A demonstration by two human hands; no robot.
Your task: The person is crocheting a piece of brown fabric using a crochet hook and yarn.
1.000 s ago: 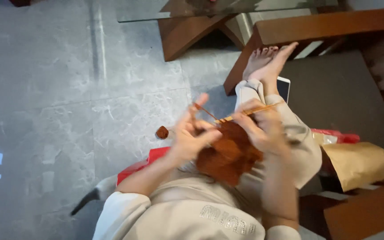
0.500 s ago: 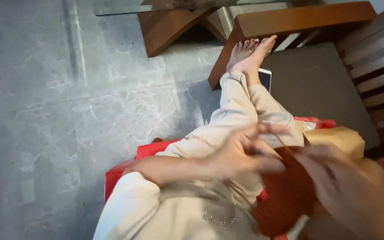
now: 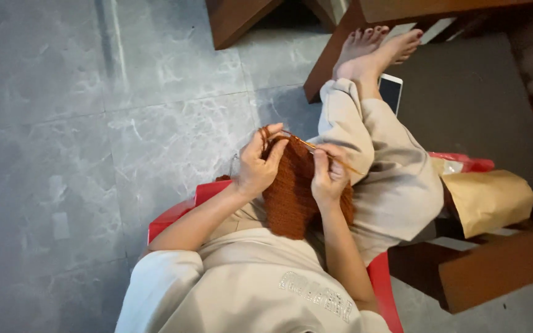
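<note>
Both hands at knitting [image 3: 291, 191]: left hand [image 3: 257, 165] pinches top edge; right hand [image 3: 329, 176] pinches needle [image 3: 328, 154], slanting down-right.

Floor: grey marbled tiles [image 3: 124, 142], pale light patch at left.
Seat: red plastic chair [image 3: 174, 213].
Furniture: dark wooden bench [image 3: 501, 262] with grey cushion [image 3: 470, 92].

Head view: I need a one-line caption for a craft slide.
Left hand and right hand work rust-brown knitting with a thin needle, seated on a red chair.
</note>
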